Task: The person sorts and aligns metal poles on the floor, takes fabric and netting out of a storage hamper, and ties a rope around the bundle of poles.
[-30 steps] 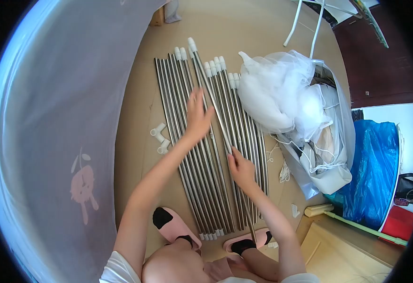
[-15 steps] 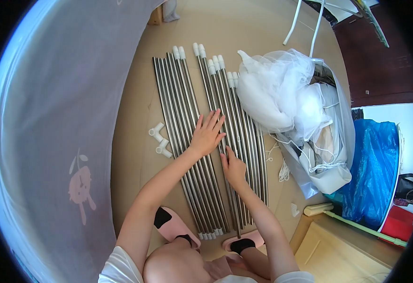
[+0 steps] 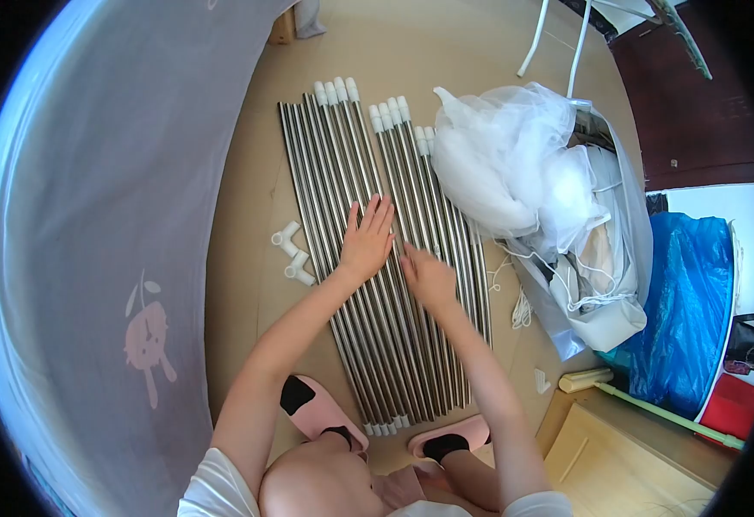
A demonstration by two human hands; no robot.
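Observation:
Long steel tubes lie side by side on the floor, several with white plastic caps at the far end. My left hand rests flat across the middle of the left group, fingers stretched out. Just right of it, my right hand is closed at a tube near the gap between the groups; its fingers partly hide that tube. Two white elbow-shaped plastic connectors sit left of the tubes.
White netting spills from a clear bag at the right, with white cord beside it. Farther right is a blue plastic bag. Grey fabric hangs at the left. My pink slippers are at the tubes' near end.
White-capped tubes in the middle have shifted left against the left group, and the near tube ends line up more evenly. Both hands have moved slightly, the left one leftward.

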